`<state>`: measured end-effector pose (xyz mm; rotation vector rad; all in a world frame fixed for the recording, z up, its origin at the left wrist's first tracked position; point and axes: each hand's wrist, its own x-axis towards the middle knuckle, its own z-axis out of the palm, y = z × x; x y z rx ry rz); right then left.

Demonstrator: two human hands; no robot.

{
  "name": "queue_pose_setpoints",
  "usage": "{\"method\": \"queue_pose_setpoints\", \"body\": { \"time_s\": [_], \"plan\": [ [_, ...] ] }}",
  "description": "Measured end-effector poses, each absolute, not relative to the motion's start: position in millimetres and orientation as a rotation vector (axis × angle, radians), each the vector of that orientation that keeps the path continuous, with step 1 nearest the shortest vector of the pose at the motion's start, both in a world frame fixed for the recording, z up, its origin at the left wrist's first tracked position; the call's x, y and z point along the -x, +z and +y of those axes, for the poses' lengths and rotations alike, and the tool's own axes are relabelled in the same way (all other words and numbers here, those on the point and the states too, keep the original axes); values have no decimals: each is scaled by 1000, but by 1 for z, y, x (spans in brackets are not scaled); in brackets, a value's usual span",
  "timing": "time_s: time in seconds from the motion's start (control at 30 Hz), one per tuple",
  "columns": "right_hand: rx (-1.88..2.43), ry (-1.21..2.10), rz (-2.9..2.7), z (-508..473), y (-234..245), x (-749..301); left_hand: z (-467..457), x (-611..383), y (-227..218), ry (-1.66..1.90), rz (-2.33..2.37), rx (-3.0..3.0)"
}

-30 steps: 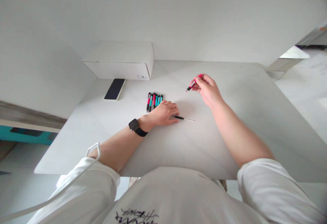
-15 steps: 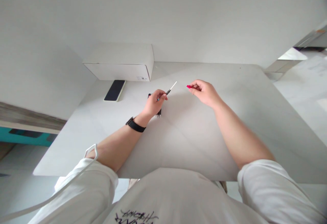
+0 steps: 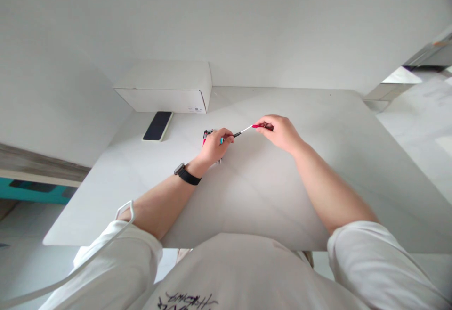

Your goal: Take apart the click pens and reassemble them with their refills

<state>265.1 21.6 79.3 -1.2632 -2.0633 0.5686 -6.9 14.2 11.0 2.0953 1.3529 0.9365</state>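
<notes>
My left hand (image 3: pixel 213 146), with a black watch on its wrist, is closed round a thin pen refill (image 3: pixel 243 131) that points up and right. My right hand (image 3: pixel 278 131) is closed on a pink pen barrel (image 3: pixel 257 126), whose open end meets the white tip of the refill. Both hands hover over the middle of the white table (image 3: pixel 268 187). Behind my left hand lies a row of pink and teal pens (image 3: pixel 206 134), mostly hidden by the hand.
A white cardboard box (image 3: pixel 169 86) stands at the back of the table against the wall. A dark phone (image 3: pixel 157 126) lies flat in front of it. The table's right edge borders a pale floor.
My left hand picked the refill up from the table and raised it. My right hand lowered the pink barrel and brought it leftward until it met the refill's tip.
</notes>
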Motion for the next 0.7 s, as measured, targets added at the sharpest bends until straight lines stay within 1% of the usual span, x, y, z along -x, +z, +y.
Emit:
{"method": "queue_pose_setpoints", "body": {
  "time_s": [0.27,0.53,0.7],
  "plan": [
    [1287,356,-2286,19,75,-264,11,5,8,906,1499,-2285],
    [1252,325,-2428,12,60,-244,3,1,15,872,1397,-2341],
    [1204,175,-2470,10,59,-240,7,1,14,859,1351,-2310]
  ]
}}
